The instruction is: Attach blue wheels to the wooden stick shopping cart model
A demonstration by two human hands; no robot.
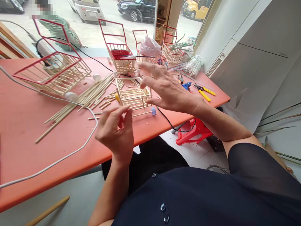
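Note:
A small cart frame of thin wooden sticks [135,102] stands on the salmon-coloured table in front of me. It has a yellow wheel [117,97] and a pale blue wheel [153,110]. My left hand [117,131] is closed in a pinch at the frame's near left edge. Whatever is between its fingertips is too small to make out. Over the frame's right side, my right hand [164,86] is open, fingers spread and pointing left, holding nothing. Just beyond its fingertips, a white tool with a thin dark tip [128,57] lies across a red bowl [118,54].
Loose wooden sticks [91,94] lie left of the frame. Red-railed stick carts [56,75] stand behind, one holding white material [150,46]. Yellow-handled pliers [204,93] lie at right. A white cable [92,125] crosses the table. A person in green [62,33] sits outside.

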